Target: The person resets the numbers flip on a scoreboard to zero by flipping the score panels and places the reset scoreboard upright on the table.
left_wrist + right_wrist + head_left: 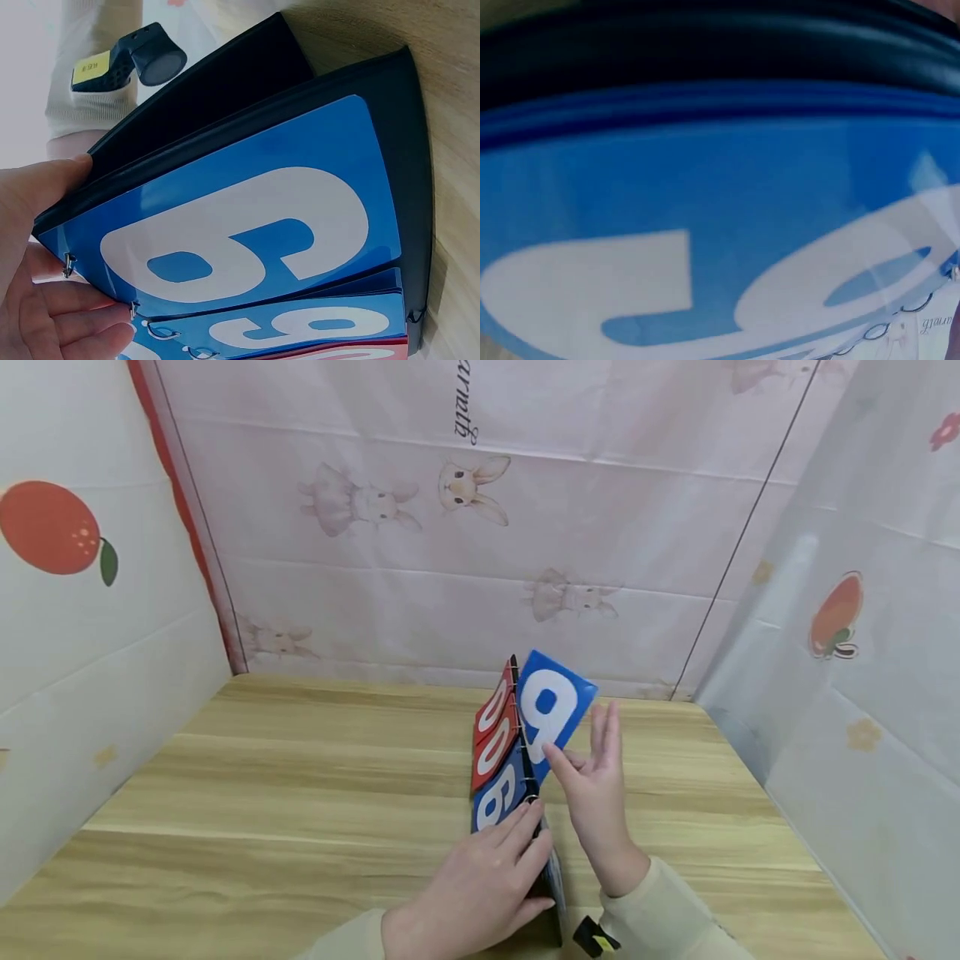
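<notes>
tabletop flip scoreboard (527, 762), lower centre of the head view, with one blue number card (551, 706) lifted.
we see that card slanting up on the right side, red number cards (493, 753) on the left slope. the right hand (600, 793) pinches its edge between thumb and forefinger, two fingers raised; the left hand (480, 877) grips the scoreboard's lower end in the frame, thumb and fingers on opposite faces. the wood-grain table (300, 793) lies beneath. to turn the card well, we would lead it over its metal rings (69, 264) in a smooth arc, unbent, and let the left hand brace the scoreboard against tipping.
</notes>
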`<state>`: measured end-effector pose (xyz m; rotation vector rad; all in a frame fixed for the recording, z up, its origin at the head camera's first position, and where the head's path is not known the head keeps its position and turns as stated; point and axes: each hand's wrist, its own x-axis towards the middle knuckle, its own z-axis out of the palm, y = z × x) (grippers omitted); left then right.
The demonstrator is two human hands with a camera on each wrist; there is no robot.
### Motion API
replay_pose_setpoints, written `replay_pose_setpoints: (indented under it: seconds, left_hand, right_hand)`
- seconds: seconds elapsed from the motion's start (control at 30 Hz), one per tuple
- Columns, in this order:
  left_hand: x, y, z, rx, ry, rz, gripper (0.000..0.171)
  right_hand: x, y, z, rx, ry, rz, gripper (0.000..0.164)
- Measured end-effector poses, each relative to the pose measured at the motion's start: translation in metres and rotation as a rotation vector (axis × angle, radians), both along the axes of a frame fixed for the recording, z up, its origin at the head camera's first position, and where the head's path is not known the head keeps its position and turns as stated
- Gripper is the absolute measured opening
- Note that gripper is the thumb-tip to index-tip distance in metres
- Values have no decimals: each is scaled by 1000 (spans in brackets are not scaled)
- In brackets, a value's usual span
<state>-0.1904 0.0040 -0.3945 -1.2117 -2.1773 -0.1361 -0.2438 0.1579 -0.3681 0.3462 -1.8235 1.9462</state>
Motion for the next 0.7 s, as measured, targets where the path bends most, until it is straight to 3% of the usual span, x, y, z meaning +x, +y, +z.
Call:
replay_pose_setpoints:
  seconds: [0.13, 0.2, 0.3, 0.37, 0.43, 0.5, 0.57, 0.63, 0.7]
  left_hand:
    - [-1, 1, -1, 3, 13, -3, 59]
    - [-1, 1, -1, 7, 45, -7, 60]
    - [-1, 1, -1, 12, 88, -9, 61]
    - [-1, 1, -2, 10, 72, -12, 62]
    - [-2, 1, -1, 8, 53, -14, 61]
    - [-2, 0, 0, 3, 34, -16, 61]
    - [-2, 0, 0, 7, 29, -20, 60]
    - [-2, 1, 0, 13, 34, -24, 59]
    - [-3, 1, 0, 21, 19, -26, 59]
  right_hand:
    - [-5, -1, -2, 139, -27, -41, 21]
    - [-7, -1, -2, 255, -23, -11, 21]
    - [-8, -1, -3, 433, -2, 148, 27]
    - [-9, 1, -6, 557, 49, 251, 32]
    - [-11, 3, -10, 608, 89, 334, 35]
    - [-14, 7, -13, 577, 135, 360, 37]
    - [-18, 11, -18, 483, 115, 347, 38]
    - [-21, 17, -24, 390, 33, 293, 40]
    - [-22, 23, -33, 329, -143, 264, 47]
